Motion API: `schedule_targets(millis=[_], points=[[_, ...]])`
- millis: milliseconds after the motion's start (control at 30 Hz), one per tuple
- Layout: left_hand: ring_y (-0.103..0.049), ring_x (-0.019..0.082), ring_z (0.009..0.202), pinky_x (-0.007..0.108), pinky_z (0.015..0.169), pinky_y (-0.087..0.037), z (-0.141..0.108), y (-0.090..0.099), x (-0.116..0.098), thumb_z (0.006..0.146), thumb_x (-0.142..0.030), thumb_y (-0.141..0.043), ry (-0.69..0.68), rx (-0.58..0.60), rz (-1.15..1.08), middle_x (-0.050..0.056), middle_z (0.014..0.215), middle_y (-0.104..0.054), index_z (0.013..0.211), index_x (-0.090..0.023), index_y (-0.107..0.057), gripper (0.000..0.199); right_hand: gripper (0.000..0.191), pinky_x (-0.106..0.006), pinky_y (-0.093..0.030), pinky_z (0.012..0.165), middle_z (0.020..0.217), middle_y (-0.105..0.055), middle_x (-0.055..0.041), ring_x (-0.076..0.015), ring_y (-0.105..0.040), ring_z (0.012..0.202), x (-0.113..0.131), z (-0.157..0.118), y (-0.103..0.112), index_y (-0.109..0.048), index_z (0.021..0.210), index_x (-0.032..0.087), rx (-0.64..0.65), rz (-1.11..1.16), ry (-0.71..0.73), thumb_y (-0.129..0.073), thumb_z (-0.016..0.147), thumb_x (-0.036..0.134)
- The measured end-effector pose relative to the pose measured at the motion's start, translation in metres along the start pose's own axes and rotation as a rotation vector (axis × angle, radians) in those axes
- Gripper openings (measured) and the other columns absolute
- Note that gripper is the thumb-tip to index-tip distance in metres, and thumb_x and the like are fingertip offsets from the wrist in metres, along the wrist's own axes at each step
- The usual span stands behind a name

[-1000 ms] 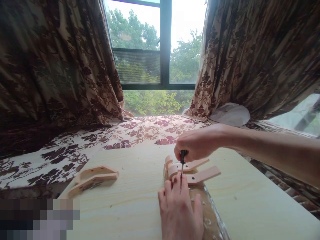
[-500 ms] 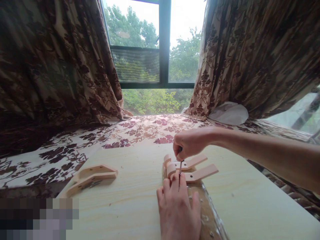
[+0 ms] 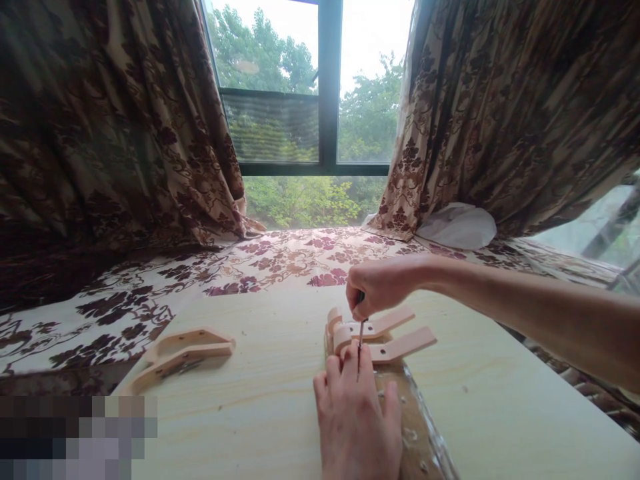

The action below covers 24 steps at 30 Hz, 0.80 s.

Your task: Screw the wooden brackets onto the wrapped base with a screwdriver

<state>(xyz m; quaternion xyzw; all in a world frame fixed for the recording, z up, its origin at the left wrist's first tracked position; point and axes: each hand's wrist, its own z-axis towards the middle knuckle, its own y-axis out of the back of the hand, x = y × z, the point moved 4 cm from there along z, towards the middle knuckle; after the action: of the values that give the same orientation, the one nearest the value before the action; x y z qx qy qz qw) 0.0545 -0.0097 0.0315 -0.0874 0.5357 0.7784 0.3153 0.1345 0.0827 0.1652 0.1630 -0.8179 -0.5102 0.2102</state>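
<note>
My right hand (image 3: 377, 287) is closed around the dark handle of a screwdriver (image 3: 361, 333), whose thin metal shaft points down, nearly upright. Below it, my left hand (image 3: 357, 413) lies palm down with its fingers stretched forward and its thumb apart. Its fingertips rest against angled pale wooden pieces (image 3: 400, 345), with the shaft passing between the fingers. Dark holes or screw heads show in these pieces. They sit on a brown board wrapped in clear plastic (image 3: 413, 433). The screwdriver's tip and the spot it meets are hard to make out among the fingers.
A pale wood-grain tabletop (image 3: 270, 400) carries everything. To the left lies another angled wooden piece with holes (image 3: 193, 347), small dark bits beside it. Behind are a flower-patterned cloth (image 3: 295, 257), a white bag (image 3: 457, 227), patterned curtains (image 3: 170, 133) and a window (image 3: 330, 87).
Both hands stay in the same place. The right hand has turned very slightly on the screwdriver handle; the wooden pieces have not moved.
</note>
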Motion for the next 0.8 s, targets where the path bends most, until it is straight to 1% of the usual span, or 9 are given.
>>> schedule_targets(millis=[133, 300, 433, 533, 600, 700, 800], points=[[-0.045, 0.026, 0.110, 0.046, 0.092, -0.035, 0.001, 0.001, -0.001, 0.084, -0.029, -0.044, 0.010, 0.018, 0.000, 0.001, 0.134, -0.053, 0.127, -0.018, -0.052, 0.045, 0.029, -0.020, -0.036, 0.054, 0.078, -0.069, -0.0058, -0.0105, -0.054, 0.065, 0.001, -0.001, -0.001, -0.073, 0.095, 0.006, -0.003, -0.019, 0.004, -0.060, 0.075, 0.021], [-0.045, 0.025, 0.111, 0.045, 0.092, -0.036, 0.001, 0.002, -0.001, 0.082, -0.028, -0.046, 0.008, 0.025, 0.016, 0.001, 0.134, -0.053, 0.127, -0.019, -0.053, 0.046, 0.030, -0.020, -0.036, 0.054, 0.079, -0.069, -0.0061, -0.0110, -0.054, 0.066, 0.004, -0.004, 0.000, -0.073, 0.097, 0.006, -0.008, -0.076, 0.007, -0.058, 0.077, 0.024], [-0.045, 0.026, 0.111, 0.046, 0.092, -0.036, 0.000, 0.003, 0.000, 0.082, -0.028, -0.047, 0.007, 0.019, 0.021, 0.000, 0.134, -0.053, 0.126, -0.020, -0.054, 0.045, 0.030, -0.020, -0.037, 0.056, 0.082, -0.070, -0.0056, -0.0110, -0.055, 0.067, 0.010, -0.010, 0.001, -0.073, 0.101, 0.010, 0.040, -0.160, 0.025, -0.059, 0.077, 0.022], [-0.046, 0.026, 0.110, 0.046, 0.092, -0.036, -0.001, 0.002, 0.001, 0.081, -0.028, -0.048, -0.007, 0.008, 0.018, 0.000, 0.134, -0.053, 0.125, -0.021, -0.055, 0.045, 0.029, -0.023, -0.034, 0.054, 0.076, -0.070, -0.0056, -0.0132, -0.053, 0.063, 0.017, -0.013, -0.002, -0.075, 0.095, 0.015, 0.091, -0.257, 0.029, -0.062, 0.070, 0.016], [-0.047, 0.025, 0.110, 0.046, 0.091, -0.036, -0.001, 0.001, 0.002, 0.080, -0.028, -0.048, -0.017, -0.007, 0.027, 0.000, 0.135, -0.053, 0.125, -0.021, -0.055, 0.046, 0.028, -0.026, -0.031, 0.051, 0.071, -0.069, -0.0055, -0.0141, -0.051, 0.059, 0.023, -0.012, -0.006, -0.076, 0.091, 0.018, 0.098, -0.354, 0.042, -0.060, 0.068, 0.013], [-0.048, 0.026, 0.108, 0.045, 0.089, -0.037, -0.002, -0.003, 0.004, 0.078, -0.026, -0.049, -0.034, -0.043, 0.059, 0.001, 0.133, -0.055, 0.124, -0.020, -0.055, 0.047, 0.022, -0.027, -0.027, 0.048, 0.067, -0.068, -0.0049, -0.0135, -0.048, 0.053, 0.034, -0.009, -0.009, -0.076, 0.081, 0.019, 0.094, -0.553, 0.105, -0.056, 0.074, 0.017], [-0.050, 0.026, 0.104, 0.044, 0.087, -0.037, -0.003, -0.007, 0.006, 0.076, -0.025, -0.051, -0.052, -0.083, 0.099, 0.003, 0.129, -0.058, 0.122, -0.020, -0.057, 0.047, 0.020, -0.028, -0.026, 0.047, 0.069, -0.069, -0.0058, -0.0132, -0.049, 0.053, 0.042, -0.006, -0.012, -0.074, 0.078, 0.017, 0.182, -0.675, 0.156, -0.054, 0.077, 0.016]])
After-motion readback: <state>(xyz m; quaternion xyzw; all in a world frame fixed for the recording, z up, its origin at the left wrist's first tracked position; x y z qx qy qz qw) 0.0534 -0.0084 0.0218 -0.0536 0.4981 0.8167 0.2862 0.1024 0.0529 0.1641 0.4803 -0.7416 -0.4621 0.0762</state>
